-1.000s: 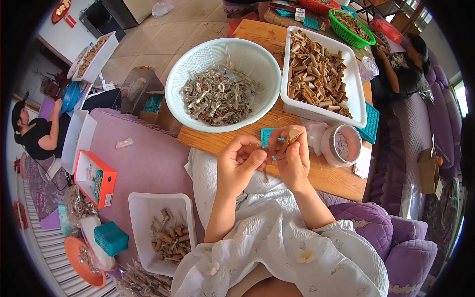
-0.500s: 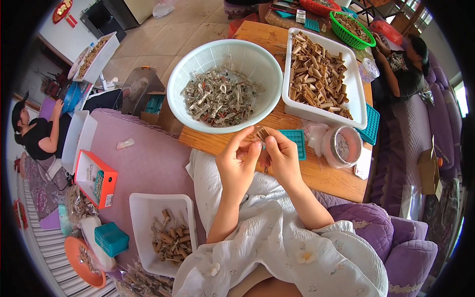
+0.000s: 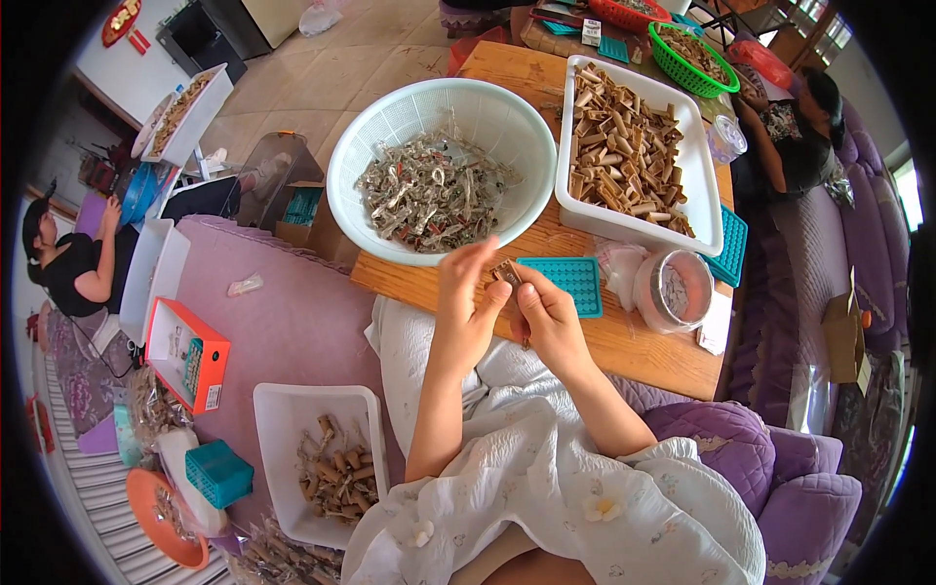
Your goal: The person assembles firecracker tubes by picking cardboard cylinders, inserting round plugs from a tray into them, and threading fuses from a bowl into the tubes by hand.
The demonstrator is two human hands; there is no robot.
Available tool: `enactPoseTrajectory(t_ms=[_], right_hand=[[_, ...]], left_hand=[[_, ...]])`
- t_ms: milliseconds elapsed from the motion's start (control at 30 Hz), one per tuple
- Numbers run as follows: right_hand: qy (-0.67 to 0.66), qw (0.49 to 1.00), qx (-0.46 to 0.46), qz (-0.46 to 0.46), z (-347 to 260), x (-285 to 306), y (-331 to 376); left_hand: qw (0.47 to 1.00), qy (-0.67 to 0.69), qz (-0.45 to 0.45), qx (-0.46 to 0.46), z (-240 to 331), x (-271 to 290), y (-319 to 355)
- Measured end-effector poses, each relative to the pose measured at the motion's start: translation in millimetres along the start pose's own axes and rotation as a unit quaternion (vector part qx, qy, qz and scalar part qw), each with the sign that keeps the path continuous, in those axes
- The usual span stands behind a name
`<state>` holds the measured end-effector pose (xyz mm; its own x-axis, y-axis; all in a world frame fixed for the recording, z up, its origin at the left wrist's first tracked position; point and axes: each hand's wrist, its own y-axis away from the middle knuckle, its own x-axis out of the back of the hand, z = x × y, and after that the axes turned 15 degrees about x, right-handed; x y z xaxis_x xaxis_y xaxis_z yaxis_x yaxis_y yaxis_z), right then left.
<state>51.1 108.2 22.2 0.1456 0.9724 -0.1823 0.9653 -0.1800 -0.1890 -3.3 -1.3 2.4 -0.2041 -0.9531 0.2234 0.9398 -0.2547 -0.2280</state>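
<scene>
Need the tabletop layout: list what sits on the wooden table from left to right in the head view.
White round basket of grey scraps → teal moulded tray → white rectangular tray of tan rolls → clear round container.

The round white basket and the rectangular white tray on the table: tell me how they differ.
The round white basket has perforated walls and holds a tangle of thin greyish strips; the rectangular white tray has solid walls and holds brown rolled tubes. The basket sits on the table's left side, the tray on its right. Both are white, filled, and beyond the left hand and right hand.
</scene>
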Motion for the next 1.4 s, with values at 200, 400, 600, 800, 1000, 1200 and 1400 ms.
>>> enactPoseTrajectory(t_ms=[200, 400, 600, 800, 1000, 1200, 1400], right_hand=[[-0.081, 0.996, -0.033, 0.022, 3, -3, -1], [-0.054, 0.997, 0.048, 0.038, 10, -1, -1], [0.09, 0.973, 0.192, 0.087, 7, 0, 0], [0.175, 0.931, 0.305, 0.101, 11, 5, 4], [0.19, 0.905, 0.36, 0.12, 15, 7, 2], [0.209, 0.909, 0.34, 0.122, 15, 3, 3], [0.235, 0.923, 0.292, 0.086, 25, 3, 5]], left_hand=[[0.949, 0.223, -0.137, 0.173, 18, -4, 6], [0.941, 0.278, -0.095, 0.167, 22, -7, 7], [0.913, 0.347, -0.054, 0.21, 30, -4, 8], [0.913, 0.344, -0.048, 0.216, 34, -8, 7], [0.916, 0.334, -0.036, 0.222, 38, -9, 7], [0.895, 0.379, -0.034, 0.233, 37, -6, 7], [0.81, 0.503, -0.062, 0.296, 34, -1, 8]])
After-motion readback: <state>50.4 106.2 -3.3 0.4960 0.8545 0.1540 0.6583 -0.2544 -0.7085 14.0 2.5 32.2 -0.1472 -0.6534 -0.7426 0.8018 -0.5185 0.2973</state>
